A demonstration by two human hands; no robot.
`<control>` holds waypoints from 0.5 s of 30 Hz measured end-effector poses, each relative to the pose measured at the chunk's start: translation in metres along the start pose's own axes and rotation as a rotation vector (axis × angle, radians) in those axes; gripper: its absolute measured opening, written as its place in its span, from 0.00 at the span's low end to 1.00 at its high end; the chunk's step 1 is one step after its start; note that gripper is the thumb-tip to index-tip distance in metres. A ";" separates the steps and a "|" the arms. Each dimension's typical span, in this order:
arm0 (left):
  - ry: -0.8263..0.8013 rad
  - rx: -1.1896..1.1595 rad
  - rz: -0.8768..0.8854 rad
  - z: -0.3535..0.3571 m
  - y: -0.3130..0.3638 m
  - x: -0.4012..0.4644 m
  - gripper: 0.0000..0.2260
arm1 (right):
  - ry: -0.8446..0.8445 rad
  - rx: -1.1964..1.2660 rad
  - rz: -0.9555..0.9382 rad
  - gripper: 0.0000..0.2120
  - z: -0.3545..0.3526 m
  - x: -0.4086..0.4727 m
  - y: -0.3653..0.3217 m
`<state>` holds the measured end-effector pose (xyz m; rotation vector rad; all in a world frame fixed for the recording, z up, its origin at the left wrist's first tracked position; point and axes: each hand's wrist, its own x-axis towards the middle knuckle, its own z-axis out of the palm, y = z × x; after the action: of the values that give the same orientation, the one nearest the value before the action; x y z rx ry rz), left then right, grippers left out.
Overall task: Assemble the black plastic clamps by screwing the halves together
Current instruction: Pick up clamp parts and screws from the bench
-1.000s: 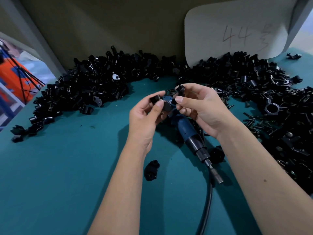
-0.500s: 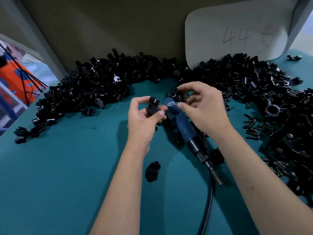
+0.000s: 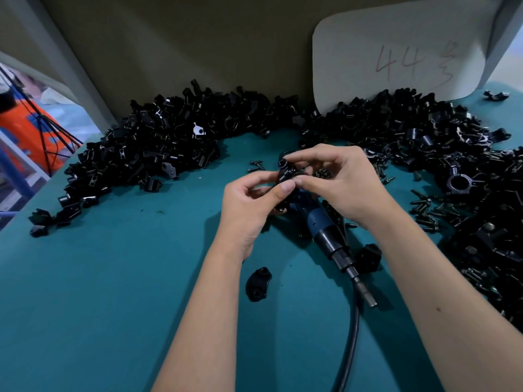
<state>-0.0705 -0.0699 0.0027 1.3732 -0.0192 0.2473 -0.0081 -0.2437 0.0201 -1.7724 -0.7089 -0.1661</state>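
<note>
Two black clamp halves [image 3: 285, 173] are pressed together between my hands above the teal table [image 3: 119, 292]. My left hand [image 3: 249, 205] pinches them from the left with thumb and fingers. My right hand [image 3: 343, 182] pinches them from the right and top. Under my hands lies a blue electric screwdriver [image 3: 325, 233], its bit pointing toward me. A single clamp half [image 3: 259, 283] lies on the table near my left forearm. Another black part [image 3: 367, 257] sits right of the screwdriver.
Large heaps of black clamp parts lie at the back left [image 3: 147, 154] and at the right [image 3: 467, 176]. Loose black screws [image 3: 430, 210] are scattered right of my hands. A white card [image 3: 402, 52] marked 44 leans on the back wall. The screwdriver's cable [image 3: 349, 349] runs toward me.
My hands have come together: the half in my left hand and the half in my right hand now meet as one piece, held slightly farther from me.
</note>
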 end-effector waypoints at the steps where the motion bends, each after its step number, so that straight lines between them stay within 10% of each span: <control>1: -0.006 -0.027 -0.002 0.001 0.001 0.000 0.09 | -0.010 0.028 0.013 0.15 0.000 0.000 0.000; 15: 0.044 -0.254 -0.098 0.000 0.005 0.002 0.08 | -0.155 0.173 0.118 0.22 0.001 0.000 -0.005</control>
<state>-0.0697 -0.0684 0.0077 1.1126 0.0517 0.1853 -0.0114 -0.2422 0.0240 -1.6673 -0.7056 0.1109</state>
